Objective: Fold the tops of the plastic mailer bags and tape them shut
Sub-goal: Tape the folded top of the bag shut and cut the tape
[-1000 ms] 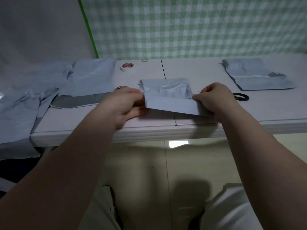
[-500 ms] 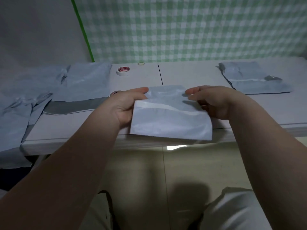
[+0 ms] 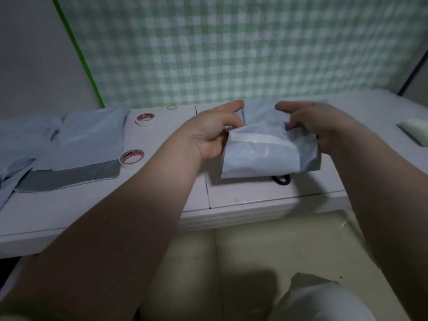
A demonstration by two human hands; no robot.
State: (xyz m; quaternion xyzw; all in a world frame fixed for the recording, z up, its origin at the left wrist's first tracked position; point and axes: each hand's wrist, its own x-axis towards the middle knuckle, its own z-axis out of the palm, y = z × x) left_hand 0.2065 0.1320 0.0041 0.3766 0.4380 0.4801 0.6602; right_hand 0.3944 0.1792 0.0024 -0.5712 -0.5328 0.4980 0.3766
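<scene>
We hold the mailer bag (image 3: 266, 158) raised over the bench (image 3: 254, 198), left hand (image 3: 213, 135) and right hand (image 3: 324, 130) each pinching a top corner, so that the strip-edged flap faces us, ready for folding.

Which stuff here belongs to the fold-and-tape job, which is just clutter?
Job: mailer bag gripped by left hand and right hand; near tape roll; far tape roll; bag pile at left.
Clutter: rubber band; black loop under the bag; white object at right edge.
</scene>
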